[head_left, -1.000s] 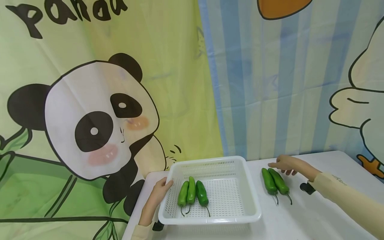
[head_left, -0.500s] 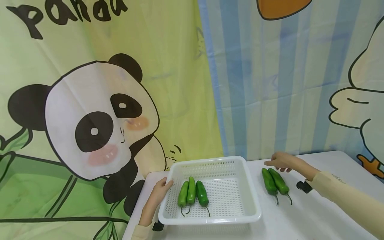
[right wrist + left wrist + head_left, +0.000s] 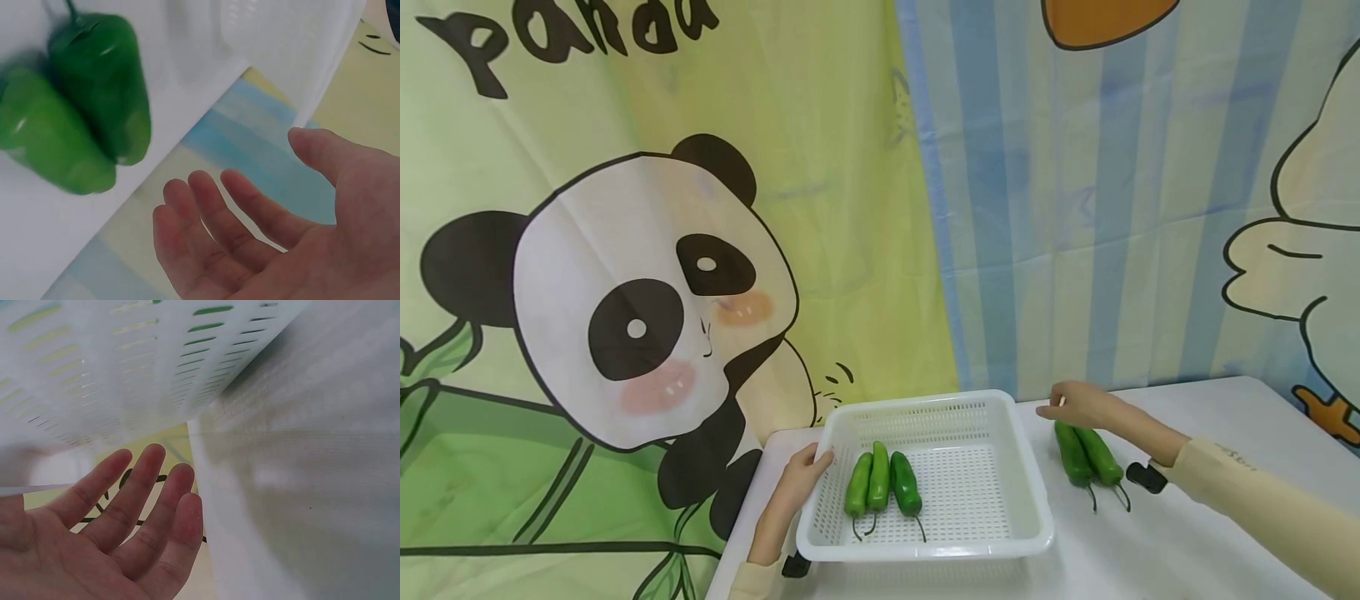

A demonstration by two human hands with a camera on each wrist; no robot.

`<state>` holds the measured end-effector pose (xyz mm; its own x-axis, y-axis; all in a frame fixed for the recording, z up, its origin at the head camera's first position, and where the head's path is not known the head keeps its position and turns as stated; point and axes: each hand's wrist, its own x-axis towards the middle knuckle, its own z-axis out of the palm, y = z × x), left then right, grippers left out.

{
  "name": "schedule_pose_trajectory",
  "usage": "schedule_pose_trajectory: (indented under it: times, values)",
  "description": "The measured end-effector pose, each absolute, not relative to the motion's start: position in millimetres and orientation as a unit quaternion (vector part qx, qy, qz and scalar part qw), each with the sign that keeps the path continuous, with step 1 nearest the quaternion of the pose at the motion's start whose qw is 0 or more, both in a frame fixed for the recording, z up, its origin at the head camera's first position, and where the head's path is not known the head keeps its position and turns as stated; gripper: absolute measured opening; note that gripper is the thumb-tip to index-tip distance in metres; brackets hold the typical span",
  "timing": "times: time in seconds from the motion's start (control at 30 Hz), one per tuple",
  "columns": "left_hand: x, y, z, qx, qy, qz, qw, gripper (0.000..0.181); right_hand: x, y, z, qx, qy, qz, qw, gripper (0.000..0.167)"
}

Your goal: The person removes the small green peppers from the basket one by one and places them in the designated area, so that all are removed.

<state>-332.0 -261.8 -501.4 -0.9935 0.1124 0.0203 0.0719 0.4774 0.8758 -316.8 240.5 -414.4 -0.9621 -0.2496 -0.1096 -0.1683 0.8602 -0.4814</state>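
Note:
A white perforated plastic basket [image 3: 992, 546] stands on the table with three green peppers [image 3: 878, 477] lying in its left part. My left hand [image 3: 797, 479] holds the basket's left rim, thumb over the edge. In the left wrist view its fingers [image 3: 147, 506] extend outside the wall, beneath the rim. Two more green peppers [image 3: 1101, 457] lie side by side on the table, right of the basket. My right hand [image 3: 1082, 406] hovers by their far tips, between them and the basket. The right wrist view shows its fingers [image 3: 234, 240] spread and slightly bent, holding nothing.
The white table [image 3: 1195, 533] reaches back to a hanging cloth [image 3: 850, 250] printed with a panda and blue stripes. Its back edge runs just behind the basket and the loose peppers.
My right hand has moved left above the far ends of the two loose peppers, toward the basket. The left hand, basket and peppers have stayed put.

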Motion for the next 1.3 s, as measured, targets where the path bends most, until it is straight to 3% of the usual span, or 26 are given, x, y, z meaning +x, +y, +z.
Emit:
schedule_pose_trajectory:
  times: [0.77, 1.3]
  values:
    - [-334, -262, -502, 0.052, 0.859, 0.509, 0.014, 0.044, -298, 157, -396, -0.193, 0.950, -0.245, -0.029, 0.030]
    - [-333, -262, -501, 0.052, 0.857, 0.513, 0.018, 0.045, -302, 94, -395, -0.202, 0.947, -0.248, -0.004, 0.029]
